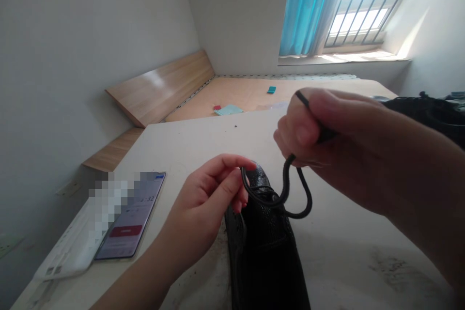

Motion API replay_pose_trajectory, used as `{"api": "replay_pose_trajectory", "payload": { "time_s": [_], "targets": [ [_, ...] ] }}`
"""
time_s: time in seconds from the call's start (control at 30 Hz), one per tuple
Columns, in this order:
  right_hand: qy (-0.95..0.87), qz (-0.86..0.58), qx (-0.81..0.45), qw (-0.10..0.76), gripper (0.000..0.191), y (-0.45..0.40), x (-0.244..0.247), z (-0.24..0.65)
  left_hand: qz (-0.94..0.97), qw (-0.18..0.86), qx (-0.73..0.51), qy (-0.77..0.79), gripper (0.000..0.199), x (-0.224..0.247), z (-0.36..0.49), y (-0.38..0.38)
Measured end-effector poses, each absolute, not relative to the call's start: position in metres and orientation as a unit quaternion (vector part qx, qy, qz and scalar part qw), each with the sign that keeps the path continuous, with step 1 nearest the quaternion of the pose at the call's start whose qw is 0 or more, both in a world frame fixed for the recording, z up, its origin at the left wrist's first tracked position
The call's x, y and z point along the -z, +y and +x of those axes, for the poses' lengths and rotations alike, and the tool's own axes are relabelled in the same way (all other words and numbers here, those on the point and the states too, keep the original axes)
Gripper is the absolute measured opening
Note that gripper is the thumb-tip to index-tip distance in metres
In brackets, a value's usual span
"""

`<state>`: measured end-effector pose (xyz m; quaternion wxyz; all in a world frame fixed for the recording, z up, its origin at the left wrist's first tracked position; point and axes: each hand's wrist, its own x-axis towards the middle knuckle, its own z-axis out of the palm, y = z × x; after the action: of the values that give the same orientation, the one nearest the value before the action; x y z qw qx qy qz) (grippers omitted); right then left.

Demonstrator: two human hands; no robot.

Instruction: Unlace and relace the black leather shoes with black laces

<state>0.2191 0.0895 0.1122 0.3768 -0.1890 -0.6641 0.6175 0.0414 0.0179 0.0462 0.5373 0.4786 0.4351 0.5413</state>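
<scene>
A black leather shoe [271, 252] rests on the white table with its toe pointing away from me. Dark shoelace [286, 184] loops hang above its front. My left hand [214, 193] pinches one part of the lace between thumb and index finger, just left of the shoe's toe. Higher up and to the right, my right hand [319, 121] is closed in a fist round the lace, a strand crossing its index finger. The lace sags between the two hands and also curves down to the shoe. My left fingers hide part of the shoe's left side.
On the left of the white table [189, 145] lie a lit phone [134, 223] and a white object [69, 252], partly blurred out. Behind are a bed [247, 89] with a teal cloth [228, 110] and a wooden headboard [163, 87]. Dark fabric [428, 109] lies at the right.
</scene>
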Motion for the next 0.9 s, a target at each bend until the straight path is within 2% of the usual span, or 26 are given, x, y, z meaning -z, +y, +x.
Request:
{"api": "replay_pose_trajectory", "payload": {
  "time_s": [0.07, 0.17, 0.23, 0.37, 0.43, 0.5, 0.6, 0.67, 0.73, 0.83, 0.9],
  "targets": [
    [-0.612, -0.172, -0.668, 0.387, 0.039, 0.091, -0.115, 0.211, 0.494, 0.512, -0.524, 0.468, 0.023, -0.046, 0.045, 0.018],
    [-0.57, -0.156, -0.681, 0.432, 0.038, 0.098, -0.115, 0.195, 0.521, 0.528, -0.472, 0.477, 0.034, -0.046, 0.045, 0.015],
    [-0.566, -0.155, -0.664, 0.464, 0.035, 0.104, -0.112, 0.183, 0.535, 0.549, -0.428, 0.479, 0.031, -0.047, 0.043, 0.014],
    [-0.586, -0.168, -0.604, 0.514, 0.029, 0.117, -0.1, 0.165, 0.551, 0.6, -0.393, 0.427, 0.011, -0.048, 0.034, 0.014],
    [-0.597, -0.187, -0.599, 0.5, 0.027, 0.122, -0.093, 0.163, 0.561, 0.589, -0.407, 0.416, 0.014, -0.048, 0.032, 0.015],
    [-0.62, -0.226, -0.602, 0.449, 0.026, 0.128, -0.087, 0.163, 0.589, 0.518, -0.407, 0.468, 0.03, -0.048, 0.032, 0.016],
    [-0.675, -0.299, -0.561, 0.374, 0.023, 0.14, -0.081, 0.167, 0.651, 0.388, -0.336, 0.56, 0.057, -0.049, 0.038, 0.015],
    [-0.729, -0.339, -0.487, 0.34, 0.022, 0.148, -0.079, 0.169, 0.675, 0.348, -0.292, 0.582, 0.053, -0.048, 0.043, 0.015],
    [-0.784, -0.359, -0.417, 0.288, 0.021, 0.154, -0.078, 0.173, 0.68, 0.323, -0.286, 0.593, 0.041, -0.047, 0.049, 0.016],
    [-0.864, -0.347, -0.334, 0.15, 0.018, 0.159, -0.079, 0.185, 0.674, 0.294, -0.303, 0.606, 0.027, -0.044, 0.053, 0.016],
    [-0.896, -0.349, -0.272, 0.036, 0.043, 0.161, -0.081, 0.198, 0.66, 0.301, -0.314, 0.612, 0.028, -0.041, 0.053, 0.017]
  ]
}}
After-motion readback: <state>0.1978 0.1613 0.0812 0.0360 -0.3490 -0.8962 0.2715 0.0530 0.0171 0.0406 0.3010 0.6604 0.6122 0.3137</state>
